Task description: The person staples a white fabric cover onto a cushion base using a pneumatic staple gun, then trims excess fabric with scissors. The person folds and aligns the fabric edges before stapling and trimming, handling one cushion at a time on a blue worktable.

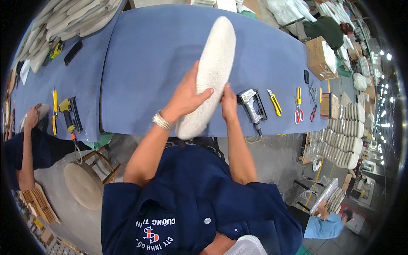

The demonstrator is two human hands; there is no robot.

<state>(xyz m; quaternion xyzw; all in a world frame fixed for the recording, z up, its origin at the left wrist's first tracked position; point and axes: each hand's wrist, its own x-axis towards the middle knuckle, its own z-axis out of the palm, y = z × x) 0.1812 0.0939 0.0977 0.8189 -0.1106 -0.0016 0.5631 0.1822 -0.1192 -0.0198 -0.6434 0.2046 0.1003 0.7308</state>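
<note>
The person's left grip (187,97) is closed around a pale, elongated cushion (214,57), thumb across its face, and the right grip (228,102) clasps its right edge. The cushion (tilted, upper end leaning right) is held over the near part of the blue desk (144,55). Just right lies a staple gun (250,104), then a yellow utility knife (276,105).

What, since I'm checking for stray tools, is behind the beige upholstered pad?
Blue tabletop shows around the beige upholstered pad; the left hand reaches partly behind it. Its fingertips and anything else covered are hidden.
</note>
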